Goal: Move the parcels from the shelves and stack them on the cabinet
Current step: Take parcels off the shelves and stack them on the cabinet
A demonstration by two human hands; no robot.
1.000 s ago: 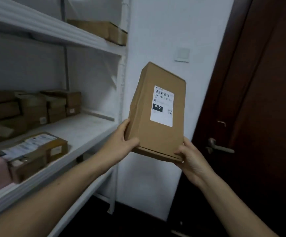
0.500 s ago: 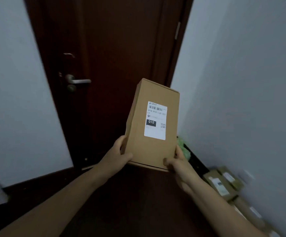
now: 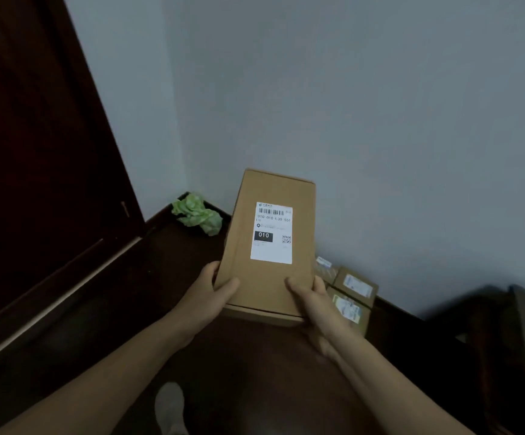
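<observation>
Fingers (image 3: 223, 285) around smooth rectangular cardboard parcel (image 3: 267, 246)

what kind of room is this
Probably a home hallway or storeroom corner: a dark wooden door, plain pale walls, and labelled brown cardboard parcels lying against the wall.

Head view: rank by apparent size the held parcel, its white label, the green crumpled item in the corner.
1. Held parcel, though nearness to the camera inflates it.
2. and 3. White label and green crumpled item look alike; not ranked.
</observation>
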